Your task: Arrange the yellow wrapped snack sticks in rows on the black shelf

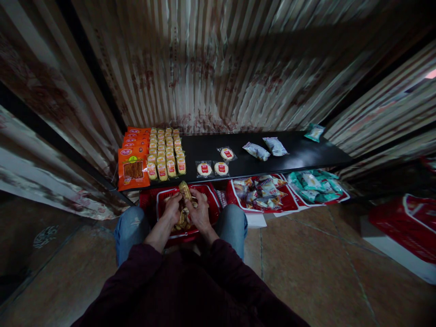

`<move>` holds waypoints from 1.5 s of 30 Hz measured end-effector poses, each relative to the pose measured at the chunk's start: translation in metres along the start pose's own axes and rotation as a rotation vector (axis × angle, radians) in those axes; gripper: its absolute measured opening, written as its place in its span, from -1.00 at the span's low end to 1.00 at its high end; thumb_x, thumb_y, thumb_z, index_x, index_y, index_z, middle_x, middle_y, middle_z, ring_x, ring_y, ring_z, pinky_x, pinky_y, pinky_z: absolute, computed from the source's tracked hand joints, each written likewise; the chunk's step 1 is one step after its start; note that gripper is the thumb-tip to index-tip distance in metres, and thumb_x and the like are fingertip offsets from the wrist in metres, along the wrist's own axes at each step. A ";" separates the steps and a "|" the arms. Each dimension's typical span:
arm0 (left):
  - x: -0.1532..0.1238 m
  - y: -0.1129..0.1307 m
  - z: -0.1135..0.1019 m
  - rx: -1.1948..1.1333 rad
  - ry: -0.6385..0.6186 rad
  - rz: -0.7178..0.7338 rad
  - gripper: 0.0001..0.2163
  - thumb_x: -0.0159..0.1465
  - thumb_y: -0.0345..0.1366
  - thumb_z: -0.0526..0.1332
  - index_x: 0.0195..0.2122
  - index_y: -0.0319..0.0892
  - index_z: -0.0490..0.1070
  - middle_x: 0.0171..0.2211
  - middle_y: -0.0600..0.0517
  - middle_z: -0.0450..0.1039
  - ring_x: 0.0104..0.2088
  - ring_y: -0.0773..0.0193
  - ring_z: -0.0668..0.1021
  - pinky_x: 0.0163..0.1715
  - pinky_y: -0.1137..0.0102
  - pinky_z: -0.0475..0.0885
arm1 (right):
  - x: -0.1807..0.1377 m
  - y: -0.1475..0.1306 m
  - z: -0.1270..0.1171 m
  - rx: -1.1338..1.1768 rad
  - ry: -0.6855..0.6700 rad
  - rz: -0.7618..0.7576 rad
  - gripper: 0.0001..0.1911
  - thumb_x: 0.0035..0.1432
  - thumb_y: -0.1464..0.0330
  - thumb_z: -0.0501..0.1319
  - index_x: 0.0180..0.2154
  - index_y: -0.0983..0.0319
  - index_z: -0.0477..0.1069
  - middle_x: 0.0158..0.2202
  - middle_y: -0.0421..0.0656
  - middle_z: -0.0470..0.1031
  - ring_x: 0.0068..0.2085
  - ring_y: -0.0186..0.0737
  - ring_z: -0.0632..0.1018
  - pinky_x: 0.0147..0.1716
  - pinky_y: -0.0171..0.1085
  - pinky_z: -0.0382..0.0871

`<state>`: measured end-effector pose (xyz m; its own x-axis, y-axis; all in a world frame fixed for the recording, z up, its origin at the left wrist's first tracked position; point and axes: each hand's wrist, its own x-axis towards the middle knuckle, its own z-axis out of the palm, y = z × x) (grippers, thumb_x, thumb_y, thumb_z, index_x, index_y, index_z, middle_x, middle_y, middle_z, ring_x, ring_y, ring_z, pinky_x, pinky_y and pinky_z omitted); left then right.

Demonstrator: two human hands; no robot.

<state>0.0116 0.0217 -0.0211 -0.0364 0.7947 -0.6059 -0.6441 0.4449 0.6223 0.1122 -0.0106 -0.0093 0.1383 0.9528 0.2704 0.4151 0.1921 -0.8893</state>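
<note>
I crouch before a low black shelf (272, 154). My left hand (172, 208) and my right hand (200, 210) are closed together around several small yellow snack packs (185, 190), held over a red basket (204, 193) between my knees. More of the same packs lie in the basket under my hands. On the shelf's left end stand rows of yellow snack packs (166, 152) beside a row of orange bags (133, 168).
Three round cakes in clear wrappers (215, 165) lie mid-shelf, two silvery packets (265, 149) further right, a green packet (314, 132) at the far end. Red bags of mixed snacks (262, 193) and green packets (315, 185) lie on the floor under the shelf. Another red bag (408, 225) lies right.
</note>
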 end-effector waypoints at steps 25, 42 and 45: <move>-0.028 0.013 0.014 0.143 -0.049 0.114 -0.83 -0.13 -0.33 0.31 -0.48 -0.18 0.40 -0.52 0.08 0.44 -0.47 0.34 0.46 -0.36 0.41 0.33 | -0.002 0.012 -0.001 -0.095 0.040 -0.026 -0.67 0.20 0.35 0.00 -0.07 0.24 0.41 -0.05 -0.02 0.46 0.01 -0.11 0.42 0.06 -0.07 0.27; -0.020 0.000 0.007 0.332 -0.087 0.305 -0.85 0.08 -0.32 0.25 -0.31 -0.15 0.50 -0.25 -0.05 0.51 -0.20 0.22 0.50 -0.22 0.39 0.36 | 0.004 0.011 0.001 0.110 0.026 0.208 -0.65 0.13 0.25 0.12 -0.06 0.25 0.40 -0.16 -0.07 0.51 -0.15 -0.17 0.52 -0.10 -0.20 0.39; -0.021 0.003 0.009 0.349 -0.064 0.350 -0.87 0.08 -0.37 0.24 -0.32 -0.15 0.51 -0.24 -0.04 0.51 -0.22 0.24 0.50 -0.22 0.40 0.36 | 0.007 0.012 0.001 0.118 0.031 0.196 -0.64 0.14 0.24 0.12 -0.06 0.24 0.42 -0.14 -0.07 0.51 -0.13 -0.16 0.52 -0.09 -0.19 0.40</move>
<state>0.0175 0.0098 -0.0017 -0.1505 0.9402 -0.3057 -0.3073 0.2494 0.9184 0.1175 -0.0015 -0.0188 0.2338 0.9674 0.0975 0.2694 0.0319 -0.9625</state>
